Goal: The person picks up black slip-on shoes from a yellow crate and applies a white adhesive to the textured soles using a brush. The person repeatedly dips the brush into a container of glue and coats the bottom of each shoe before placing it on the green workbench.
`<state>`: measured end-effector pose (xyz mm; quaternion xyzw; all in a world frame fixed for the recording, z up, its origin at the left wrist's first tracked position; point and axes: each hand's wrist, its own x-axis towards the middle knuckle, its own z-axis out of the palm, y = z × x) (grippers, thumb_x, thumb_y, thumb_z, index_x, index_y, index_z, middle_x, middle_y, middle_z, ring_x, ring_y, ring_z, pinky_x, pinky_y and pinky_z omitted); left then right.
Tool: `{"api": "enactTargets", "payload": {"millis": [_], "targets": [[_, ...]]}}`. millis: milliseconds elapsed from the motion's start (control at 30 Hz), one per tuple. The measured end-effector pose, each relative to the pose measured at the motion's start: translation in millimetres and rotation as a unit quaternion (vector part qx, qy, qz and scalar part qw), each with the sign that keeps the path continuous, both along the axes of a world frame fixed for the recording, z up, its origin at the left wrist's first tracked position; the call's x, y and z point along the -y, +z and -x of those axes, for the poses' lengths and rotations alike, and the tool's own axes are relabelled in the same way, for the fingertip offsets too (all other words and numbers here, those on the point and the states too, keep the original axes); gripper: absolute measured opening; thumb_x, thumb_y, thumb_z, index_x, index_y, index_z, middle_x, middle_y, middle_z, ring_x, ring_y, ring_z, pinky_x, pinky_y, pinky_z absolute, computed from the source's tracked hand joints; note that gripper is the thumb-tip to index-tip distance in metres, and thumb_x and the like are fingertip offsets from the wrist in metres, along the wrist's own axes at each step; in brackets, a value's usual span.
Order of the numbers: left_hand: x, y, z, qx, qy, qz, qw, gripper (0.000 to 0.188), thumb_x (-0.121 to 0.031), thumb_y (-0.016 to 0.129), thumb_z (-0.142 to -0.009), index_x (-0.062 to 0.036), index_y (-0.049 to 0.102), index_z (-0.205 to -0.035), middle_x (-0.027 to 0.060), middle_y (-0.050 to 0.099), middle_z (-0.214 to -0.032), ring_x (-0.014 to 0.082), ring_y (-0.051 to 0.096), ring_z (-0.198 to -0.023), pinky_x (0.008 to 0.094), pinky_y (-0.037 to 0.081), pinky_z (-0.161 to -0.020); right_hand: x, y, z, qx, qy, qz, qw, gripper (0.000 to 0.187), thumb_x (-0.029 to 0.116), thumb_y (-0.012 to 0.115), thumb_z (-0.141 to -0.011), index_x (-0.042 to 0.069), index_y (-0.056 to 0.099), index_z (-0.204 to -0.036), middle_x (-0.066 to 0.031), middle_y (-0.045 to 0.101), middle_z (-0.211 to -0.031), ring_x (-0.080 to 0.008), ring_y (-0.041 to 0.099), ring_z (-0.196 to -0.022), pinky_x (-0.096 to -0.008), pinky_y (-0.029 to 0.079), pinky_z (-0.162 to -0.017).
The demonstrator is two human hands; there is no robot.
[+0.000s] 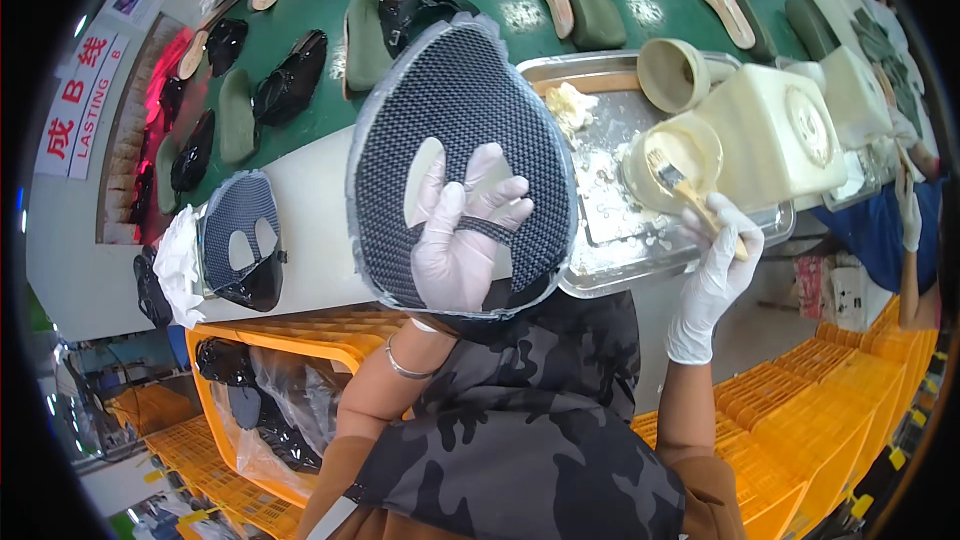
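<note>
My left hand [450, 265], in a white glove, holds up a shoe upper [450, 90] of dark grey woven mesh with a pale ragged edge. The hand lies against its middle, fingers partly curled, beside two pale oval patches and a dark strap; part of the grip is hidden. In my right hand [718, 265], also gloved, is a brush [700, 208] with a wooden handle. Its bristles dip into a cream-coloured cup [640, 180] of whitish paste, which stands on a smeared metal tray [605, 275].
Beside the cup stand a large cream jug [760, 130] and an empty pot [665, 75]. Another upper [240, 220] lies at left near crumpled paper [178, 265]. Green shoe lasts [590, 10] and black uppers rest on the green surface. Orange crates [780, 420] surround me; a co-worker's gloved hand [908, 215] shows at right.
</note>
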<state>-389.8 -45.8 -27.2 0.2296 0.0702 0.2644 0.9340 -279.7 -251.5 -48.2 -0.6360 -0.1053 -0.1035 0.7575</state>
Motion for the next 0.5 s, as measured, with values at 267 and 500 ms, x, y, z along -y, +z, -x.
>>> {"api": "enactTargets", "payload": {"millis": [267,500], "targets": [[0,0,4,0.015,0.013,-0.036,0.999,0.047,-0.016,0.036,-0.096,-0.0141,0.018,-0.140,0.0221,0.041,-0.130,0.0329,0.055,-0.103,0.0446,0.048,-0.087,32,25,16,0.205,-0.197,0.212,0.935,0.023,0.015,0.047,-0.092,-0.001,0.049,-0.109,-0.0074,0.053,-0.095,-0.0095,0.046,-0.069,-0.0181,0.037,-0.059],[12,-2,7,-0.056,0.053,-0.122,0.990,0.043,-0.027,0.032,-0.098,-0.0148,0.026,-0.138,0.0148,0.044,-0.131,0.0239,0.052,-0.101,0.0365,0.047,-0.080,-20,37,79,-0.326,0.446,0.000,0.834,0.029,0.019,0.040,-0.095,-0.002,0.051,-0.113,-0.0104,0.061,-0.077,-0.0134,0.057,-0.061,-0.0231,0.046,-0.056]]}}
